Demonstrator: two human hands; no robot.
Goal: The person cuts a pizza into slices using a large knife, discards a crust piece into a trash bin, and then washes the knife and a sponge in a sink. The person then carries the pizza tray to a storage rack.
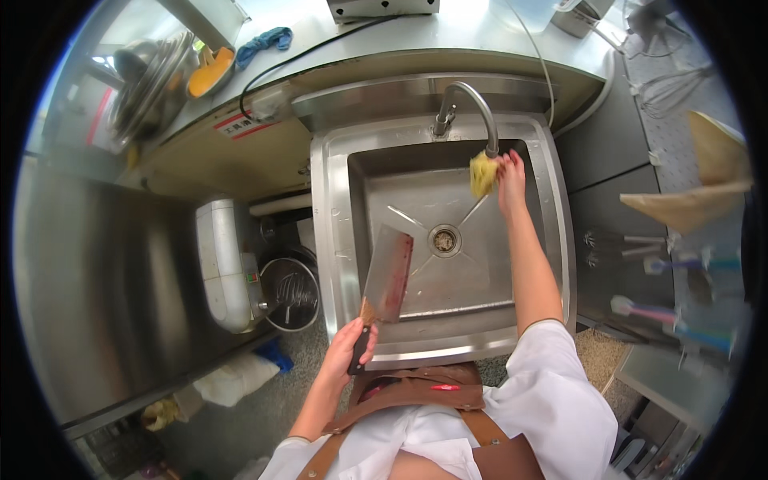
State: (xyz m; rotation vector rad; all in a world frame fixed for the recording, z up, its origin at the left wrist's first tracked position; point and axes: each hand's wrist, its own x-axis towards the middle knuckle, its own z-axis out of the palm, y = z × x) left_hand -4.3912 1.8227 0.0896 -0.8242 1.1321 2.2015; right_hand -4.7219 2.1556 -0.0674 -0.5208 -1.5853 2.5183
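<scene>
My left hand [351, 349] grips the dark handle of a cleaver [389, 273] near the sink's front left corner. Its broad blade points away from me over the basin, with reddish stains along the right side. Up at the curved faucet [474, 96], my right hand [510, 174] holds a yellow scrubbing cloth or sponge [482, 174] just below the spout. Whether water runs onto it I cannot tell. Beneath both hands lies the stainless steel sink [336, 240], its drain [444, 241] holding pale bits.
Left of the sink stands a white stand mixer [223, 264] with a metal bowl [290, 294]. Behind, a steel counter [474, 36] carries a blue cloth [264, 45] and a black cable [312, 48]. On the right, whisks [675, 90] and other utensils hang along a wall panel.
</scene>
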